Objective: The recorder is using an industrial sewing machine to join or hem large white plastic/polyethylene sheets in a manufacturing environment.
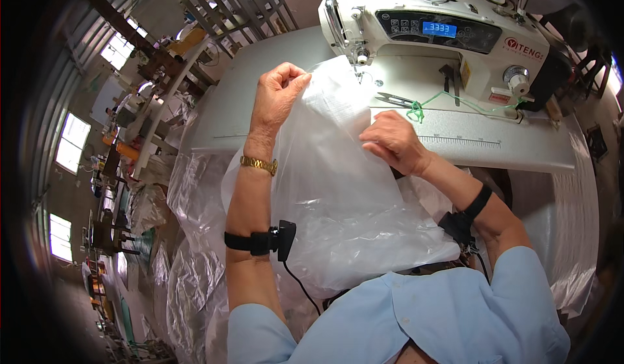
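Head view showed a person seated at a white sewing machine (442, 32), both hands on a sheet of clear plastic film (338, 195). The left hand (278, 97) was closed in a fist around a bunched top edge of the film, lifting it a little off the counter (520, 146). The right hand (393, 142) lay flatter, its fingers (372, 144) curled down and pressing the film near a fold; whether they pinched the sheet or only rested on it could not be told from this angle.

The film spread from just beyond the left fingers, where its far corner sat close to the needle (361, 57), back over the counter edge and into the lap. More of the same plastic hung in heaps (188, 286) below and to the left of the left hand. A small pair of snips (395, 99) and a loop of green thread (416, 112) lay just past the right fingers, apart from the film.

By the look of it, the step in hand was lining up the film's edge for stitching. The next move would seem to call for smoothing the bunched edge flat, keeping the layers matched, and sliding that corner under the presser foot without letting the slippery sheet shift.
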Demonstrator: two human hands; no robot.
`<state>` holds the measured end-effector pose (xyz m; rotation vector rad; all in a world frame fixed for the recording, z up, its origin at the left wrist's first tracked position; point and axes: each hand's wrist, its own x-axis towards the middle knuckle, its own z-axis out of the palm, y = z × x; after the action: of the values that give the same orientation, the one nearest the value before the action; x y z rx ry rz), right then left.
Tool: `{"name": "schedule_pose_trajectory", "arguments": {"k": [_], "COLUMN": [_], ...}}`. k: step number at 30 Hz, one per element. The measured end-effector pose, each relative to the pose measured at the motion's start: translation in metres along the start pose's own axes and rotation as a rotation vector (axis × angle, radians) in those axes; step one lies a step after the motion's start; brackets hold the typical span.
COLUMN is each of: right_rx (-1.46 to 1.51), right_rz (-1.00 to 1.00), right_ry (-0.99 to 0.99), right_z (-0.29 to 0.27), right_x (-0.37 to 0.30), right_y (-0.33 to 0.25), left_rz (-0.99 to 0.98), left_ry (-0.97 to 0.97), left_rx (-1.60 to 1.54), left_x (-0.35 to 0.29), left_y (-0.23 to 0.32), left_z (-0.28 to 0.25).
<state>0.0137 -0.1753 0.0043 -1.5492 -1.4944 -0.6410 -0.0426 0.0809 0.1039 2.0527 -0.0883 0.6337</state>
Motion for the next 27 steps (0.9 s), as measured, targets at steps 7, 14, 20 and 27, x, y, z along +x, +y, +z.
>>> {"name": "schedule_pose_trajectory", "arguments": {"k": [7, 14, 20, 27], "right_rx": [0.086, 0.289, 0.593, 0.813], "right_rz": [0.330, 0.541, 0.719, 0.690], "right_ry": [0.319, 0.319, 0.272, 0.363], "right_z": [-0.030, -0.033, -0.032, -0.031], "right_x": [0.038, 0.072, 0.091, 0.091], "right_y": [-0.039, -0.059, -0.061, -0.074], "left_rz": [0.045, 0.065, 0.089, 0.093], "left_ry": [0.019, 0.053, 0.039, 0.013], "left_rx": [-0.029, -0.017, -0.111, -0.113], "left_x": [-0.024, -0.036, -0.040, -0.048], "left_y": [0.043, 0.067, 0.073, 0.083], "left_z": [0.003, 0.008, 0.007, 0.001]}}
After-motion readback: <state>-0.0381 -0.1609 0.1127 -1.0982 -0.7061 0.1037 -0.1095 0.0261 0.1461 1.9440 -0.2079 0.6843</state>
